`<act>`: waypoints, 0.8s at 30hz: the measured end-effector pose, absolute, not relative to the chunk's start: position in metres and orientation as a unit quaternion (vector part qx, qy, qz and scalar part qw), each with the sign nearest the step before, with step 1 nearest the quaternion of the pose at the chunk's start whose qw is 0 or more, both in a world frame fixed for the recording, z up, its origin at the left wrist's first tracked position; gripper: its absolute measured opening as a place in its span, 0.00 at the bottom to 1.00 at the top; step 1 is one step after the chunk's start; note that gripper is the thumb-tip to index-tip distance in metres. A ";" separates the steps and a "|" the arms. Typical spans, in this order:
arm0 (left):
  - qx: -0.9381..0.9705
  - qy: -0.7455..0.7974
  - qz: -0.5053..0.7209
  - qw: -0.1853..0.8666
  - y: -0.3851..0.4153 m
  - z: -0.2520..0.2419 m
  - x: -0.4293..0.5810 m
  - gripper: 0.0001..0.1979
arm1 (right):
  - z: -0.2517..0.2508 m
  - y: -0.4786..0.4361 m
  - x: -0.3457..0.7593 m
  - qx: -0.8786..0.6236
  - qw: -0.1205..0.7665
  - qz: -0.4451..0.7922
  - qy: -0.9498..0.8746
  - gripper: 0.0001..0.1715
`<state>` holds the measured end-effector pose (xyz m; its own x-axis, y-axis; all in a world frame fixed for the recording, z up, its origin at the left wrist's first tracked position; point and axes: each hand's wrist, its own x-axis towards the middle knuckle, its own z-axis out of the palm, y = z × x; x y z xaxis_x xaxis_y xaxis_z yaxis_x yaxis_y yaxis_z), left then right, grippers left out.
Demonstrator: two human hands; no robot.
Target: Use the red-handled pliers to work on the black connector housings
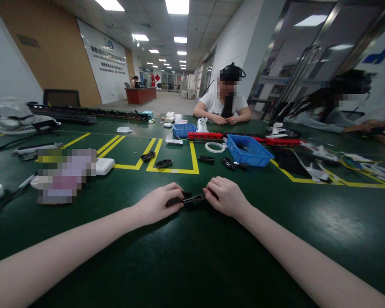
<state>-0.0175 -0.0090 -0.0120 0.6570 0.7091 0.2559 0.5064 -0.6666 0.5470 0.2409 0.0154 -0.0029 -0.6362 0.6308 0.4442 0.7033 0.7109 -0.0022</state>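
Both my hands rest near the middle of the green table [167,256]. A dark, slender item [193,198] with a shiny metallic part stretches between them. Its left end is held by my left hand [167,201], thumb below and fingers above. The fingers of my right hand [226,196] are curled round its right end. Beyond my hands lie several small black parts, among them one [164,163] inside a yellow-taped outline, one [206,159] to its right and one [147,156] to its left.
A blue bin [248,152] holding dark parts stands beyond my right hand, beside a white ring [214,147]. Behind are a smaller blue bin [184,130] and red strips [205,135]. A white case [104,166] lies left. One person sits opposite, others at right.
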 end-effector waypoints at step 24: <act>0.888 0.336 0.224 0.221 -0.009 -0.012 -0.018 0.05 | -0.005 0.016 0.241 -0.360 0.195 -0.103 -0.907 0.20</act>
